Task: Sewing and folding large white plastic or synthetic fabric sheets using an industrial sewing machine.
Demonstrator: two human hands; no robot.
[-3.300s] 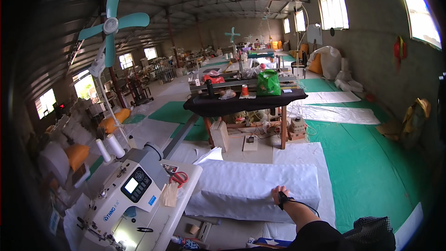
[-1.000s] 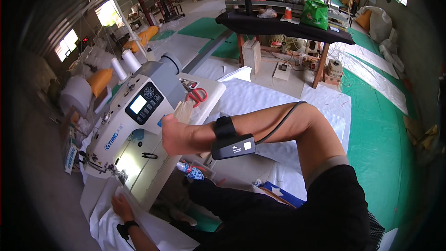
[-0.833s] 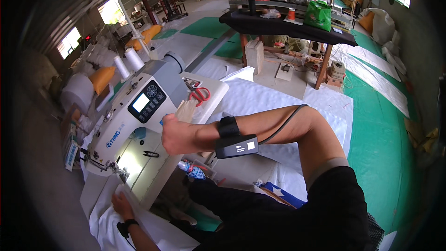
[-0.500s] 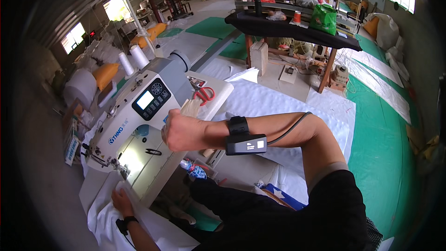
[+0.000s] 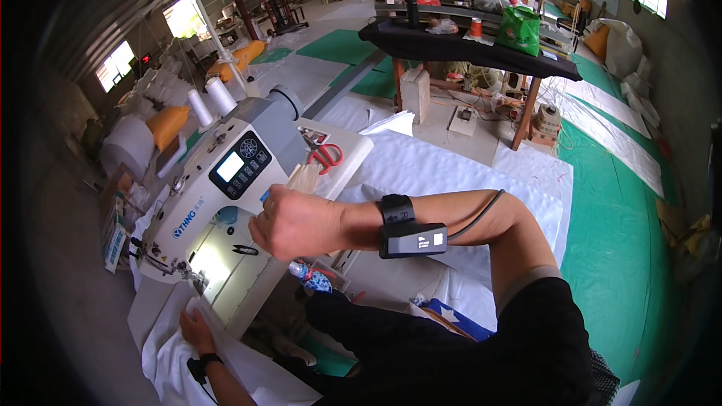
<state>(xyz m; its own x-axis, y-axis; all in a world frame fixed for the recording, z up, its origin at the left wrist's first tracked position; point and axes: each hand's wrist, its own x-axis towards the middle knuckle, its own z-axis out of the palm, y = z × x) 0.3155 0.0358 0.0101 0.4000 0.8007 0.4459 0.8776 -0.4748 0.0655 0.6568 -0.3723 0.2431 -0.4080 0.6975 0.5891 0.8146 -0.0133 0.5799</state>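
Observation:
At the lower left, my left hand (image 5: 197,332) holds white fabric (image 5: 169,338) just in front of the needle area (image 5: 197,280) of a white sewing machine (image 5: 197,203). The fabric drapes over the machine's near edge and down toward my lap. My right hand (image 5: 301,222) is raised in front of the machine's arm, its fingers curled into a fist; whatever they may hold is hidden. Small black thread snips (image 5: 245,249) lie on the lit machine bed, left of this fist. Beyond the fist, a bundle of pale strips (image 5: 304,178) rests near red-handled scissors (image 5: 326,158).
Two white thread cones (image 5: 209,100) stand behind the machine. White quilted-looking sheeting (image 5: 451,169) spreads to the right, beside green floor covering (image 5: 609,256). A black-covered table (image 5: 459,43) with a green bag (image 5: 519,30) stands ahead. A blue-patterned bottle (image 5: 312,277) sits below my right wrist.
My right fist has dropped slightly and turned, now lower against the machine's arm. My left hand stays on the fabric. The whole view has shifted a little.

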